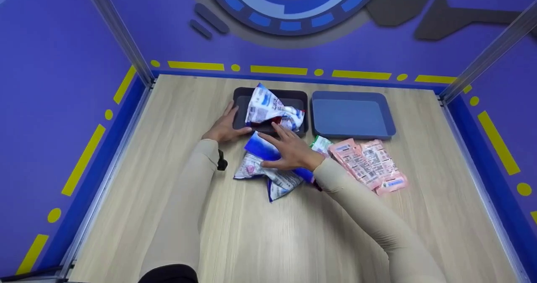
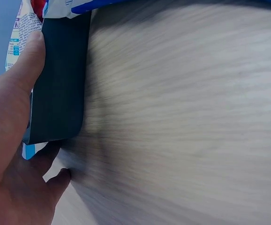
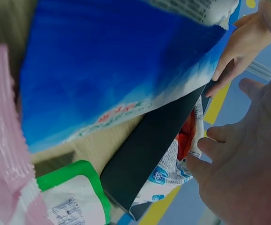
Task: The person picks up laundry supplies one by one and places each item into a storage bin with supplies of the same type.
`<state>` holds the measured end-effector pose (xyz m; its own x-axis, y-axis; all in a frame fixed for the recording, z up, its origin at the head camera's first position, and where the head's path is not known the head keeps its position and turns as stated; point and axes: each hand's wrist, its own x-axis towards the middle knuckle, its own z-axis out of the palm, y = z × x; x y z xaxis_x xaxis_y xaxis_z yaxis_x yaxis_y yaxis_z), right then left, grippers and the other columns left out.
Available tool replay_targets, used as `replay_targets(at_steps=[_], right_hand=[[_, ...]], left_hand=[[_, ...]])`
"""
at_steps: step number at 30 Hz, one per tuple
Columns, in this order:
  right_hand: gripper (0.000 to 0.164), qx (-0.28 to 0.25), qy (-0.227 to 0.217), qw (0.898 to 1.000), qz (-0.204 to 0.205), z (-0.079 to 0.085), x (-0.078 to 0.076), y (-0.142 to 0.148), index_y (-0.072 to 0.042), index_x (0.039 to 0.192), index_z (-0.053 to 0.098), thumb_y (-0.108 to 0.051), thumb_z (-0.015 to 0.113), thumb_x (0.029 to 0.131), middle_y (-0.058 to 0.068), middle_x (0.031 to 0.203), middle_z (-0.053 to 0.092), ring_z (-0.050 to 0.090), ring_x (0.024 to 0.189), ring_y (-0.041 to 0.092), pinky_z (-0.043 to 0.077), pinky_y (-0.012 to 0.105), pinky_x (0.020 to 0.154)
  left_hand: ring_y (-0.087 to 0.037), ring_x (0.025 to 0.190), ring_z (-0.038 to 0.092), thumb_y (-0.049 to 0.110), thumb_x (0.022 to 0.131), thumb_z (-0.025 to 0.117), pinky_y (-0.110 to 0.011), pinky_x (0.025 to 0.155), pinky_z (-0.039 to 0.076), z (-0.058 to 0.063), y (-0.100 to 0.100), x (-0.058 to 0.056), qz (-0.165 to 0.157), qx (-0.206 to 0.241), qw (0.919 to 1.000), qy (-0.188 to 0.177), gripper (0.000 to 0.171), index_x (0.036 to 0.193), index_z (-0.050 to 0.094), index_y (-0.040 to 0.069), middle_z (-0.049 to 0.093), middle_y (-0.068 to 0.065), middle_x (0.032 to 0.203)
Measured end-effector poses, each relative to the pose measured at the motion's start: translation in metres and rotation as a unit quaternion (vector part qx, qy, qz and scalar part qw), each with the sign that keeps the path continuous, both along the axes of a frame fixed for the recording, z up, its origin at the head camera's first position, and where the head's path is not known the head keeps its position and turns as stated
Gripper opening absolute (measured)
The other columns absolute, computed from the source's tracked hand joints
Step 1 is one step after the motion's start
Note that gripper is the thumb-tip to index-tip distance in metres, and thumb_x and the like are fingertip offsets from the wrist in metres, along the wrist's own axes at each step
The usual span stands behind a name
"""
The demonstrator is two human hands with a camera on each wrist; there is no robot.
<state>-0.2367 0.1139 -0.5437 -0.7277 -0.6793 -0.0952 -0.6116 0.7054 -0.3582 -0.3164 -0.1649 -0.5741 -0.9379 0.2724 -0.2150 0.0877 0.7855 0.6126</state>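
Presently, left hand [image 1: 222, 127] on the dark tray [image 1: 300, 100], right hand [image 1: 289, 150] over the blue bag [image 1: 261, 146]

Head view: the tray sits on the wooden counter [image 1: 268, 241], just beside a blue-grey tray [image 1: 352, 117] on its right. White-and-blue bags [image 1: 265, 104] lie in the dark tray, one standing up above the rim. The left hand's grip is loose, thumb along the near side and fingers along the left side. The right hand's grip is released, fingers spread. The blue bag lies at the tray's near edge, against printed white bags [image 1: 285, 186]; to their right are a green-edged bag [image 1: 322, 144] and pink bags [image 1: 369, 165].

Left wrist view: the thumb reaches the tray's rim, near a red patch of wrapper; the other fingers lie past the corner.

Right wrist view: the blue bag overlaps the tray's outer wall, and the right hand's fingers stand apart from it, holding nothing. The green-edged bag lies near the tray's corner.
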Motion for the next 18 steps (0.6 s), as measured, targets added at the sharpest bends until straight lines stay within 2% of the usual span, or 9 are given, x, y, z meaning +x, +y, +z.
replay_targets(at_steps=[4,11,18], right_hand=[[0.095,-0.001,0.004,1.000,0.009,-0.002,0.003,0.000,-0.036,0.166,0.020,-0.075,0.058,0.088,0.018,0.171,0.006,0.012,0.155,0.043,0.023,0.067,0.119],[0.097,0.000,0.012,1.000,0.021,-0.004,0.009,-0.001,-0.036,0.165,0.020,-0.075,0.061,0.087,0.019,0.171,0.008,0.011,0.156,0.040,0.021,0.063,0.122],[0.100,-0.005,0.021,0.999,0.032,-0.009,0.015,-0.002,-0.037,0.165,0.020,-0.077,0.063,0.084,0.020,0.171,0.006,0.010,0.156,0.042,0.021,0.064,0.121]], left_hand=[[-0.034,0.157,0.010,0.058,0.092,0.070,-0.050,0.126,0.018,0.000,0.000,0.000,0.003,-0.001,1.0000,-0.001,0.106,0.166,0.011,0.010,-0.010,-0.005,0.173],[-0.032,0.158,0.008,0.059,0.092,0.069,-0.048,0.126,0.017,-0.002,-0.001,-0.001,0.003,-0.003,1.0000,-0.004,0.106,0.167,0.010,0.012,-0.011,-0.003,0.173],[-0.033,0.157,0.009,0.056,0.091,0.071,-0.048,0.126,0.018,-0.001,-0.002,0.000,0.001,0.008,1.0000,0.001,0.106,0.166,0.013,0.009,-0.008,-0.005,0.173]])
